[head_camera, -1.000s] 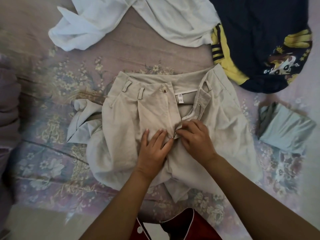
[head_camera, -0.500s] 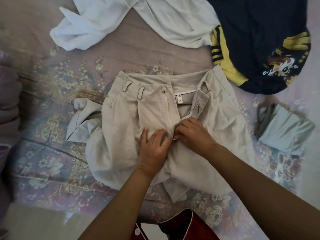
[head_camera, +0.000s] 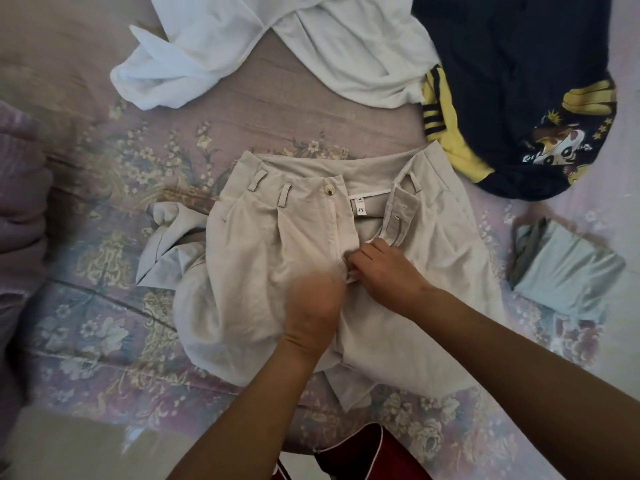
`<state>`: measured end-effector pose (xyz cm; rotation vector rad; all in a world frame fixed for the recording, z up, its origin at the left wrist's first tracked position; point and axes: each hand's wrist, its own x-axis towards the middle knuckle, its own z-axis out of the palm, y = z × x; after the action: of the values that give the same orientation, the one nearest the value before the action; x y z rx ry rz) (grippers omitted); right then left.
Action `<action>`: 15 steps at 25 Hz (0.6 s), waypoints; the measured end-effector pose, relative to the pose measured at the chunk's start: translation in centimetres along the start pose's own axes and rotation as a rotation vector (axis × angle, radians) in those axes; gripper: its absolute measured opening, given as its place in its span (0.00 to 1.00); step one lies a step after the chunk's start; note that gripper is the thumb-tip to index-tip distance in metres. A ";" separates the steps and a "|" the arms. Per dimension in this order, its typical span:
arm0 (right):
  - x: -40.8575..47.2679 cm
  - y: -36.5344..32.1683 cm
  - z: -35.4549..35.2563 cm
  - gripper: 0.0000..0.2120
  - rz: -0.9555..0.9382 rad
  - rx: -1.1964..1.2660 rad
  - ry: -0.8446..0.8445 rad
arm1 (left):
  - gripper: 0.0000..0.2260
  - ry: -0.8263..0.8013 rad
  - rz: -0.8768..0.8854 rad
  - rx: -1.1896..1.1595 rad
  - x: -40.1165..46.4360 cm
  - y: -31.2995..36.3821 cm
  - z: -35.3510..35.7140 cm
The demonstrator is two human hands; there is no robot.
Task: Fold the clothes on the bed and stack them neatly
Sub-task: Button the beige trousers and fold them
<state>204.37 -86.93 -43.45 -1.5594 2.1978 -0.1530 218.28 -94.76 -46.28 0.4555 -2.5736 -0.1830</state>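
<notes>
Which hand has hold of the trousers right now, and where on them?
The right hand pinches the beige trousers at the bottom of the open fly. The left hand is blurred; whether it holds anything cannot be told.

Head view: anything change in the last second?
Left hand went from lying flat, fingers spread on the trousers beside the fly, to a motion-blurred state; its grip is unreadable now. Right hand stays pinching the fly and edged slightly up it. Fly still open, button undone. White shirt, navy top and folded grey garment unmoved.
</notes>
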 end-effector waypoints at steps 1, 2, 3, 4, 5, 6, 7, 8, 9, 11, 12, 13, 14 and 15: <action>0.4 0.2 -0.2 0.06 0.005 0.035 -0.063 | 0.13 -0.003 -0.005 -0.010 0.0 -0.1 -0.1; 0.6 0.5 -0.2 0.08 0.000 0.054 -0.124 | 0.13 -0.003 -0.016 -0.019 0.0 -0.1 -0.1; 0.8 0.5 -0.4 0.08 -0.013 0.054 -0.145 | 0.12 -0.004 -0.031 -0.032 0.1 -0.1 -0.2; 1.0 0.5 -0.6 0.09 -0.032 0.031 -0.137 | 0.11 -0.003 -0.040 -0.049 0.2 -0.1 -0.3; 0.9 0.4 -0.9 0.11 -0.049 0.009 -0.126 | 0.10 0.001 -0.039 -0.068 0.3 -0.1 -0.4; 0.8 0.2 -1.2 0.13 -0.049 0.009 -0.115 | 0.09 0.005 -0.030 -0.088 0.5 0.0 -0.5; 0.7 0.1 -1.3 0.15 -0.032 0.024 -0.119 | 0.07 -0.001 -0.022 -0.111 0.6 0.1 -0.5; 0.5 0.0 -1.5 0.15 -0.009 0.041 -0.128 | 0.06 -0.020 -0.021 -0.130 0.9 0.2 -0.6; 0.4 -0.3 -1.7 0.15 0.012 0.054 -0.136 | 0.06 -0.051 -0.031 -0.131 1.2 0.2 -0.7; 0.4 -0.7 -1.9 0.13 0.047 0.053 -0.128 | 0.09 -0.135 -0.075 -0.099 1.9 0.4 -0.8; 0.4 -0.9 -2.0 0.11 0.040 0.021 -0.113 | 0.11 -0.173 -0.091 -0.079 2.1 0.6 -0.8; 0.4 -1.0 -2.1 0.09 0.011 -0.045 -0.090 | 0.13 -0.193 -0.094 -0.065 2.4 0.7 -0.9; 0.5 -1.1 -2.4 0.07 -0.024 -0.121 -0.075 | 0.14 -0.199 -0.086 -0.065 2.5 0.7 -1.0; 0.5 -1.1 -2.4 0.07 -0.055 -0.183 -0.066 | 0.13 -0.196 -0.069 -0.076 2.5 0.7 -1.2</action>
<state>204.18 -88.20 -41.06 -1.6977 2.1697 0.0844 216.64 -95.02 -43.93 0.5213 -2.7317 -0.3650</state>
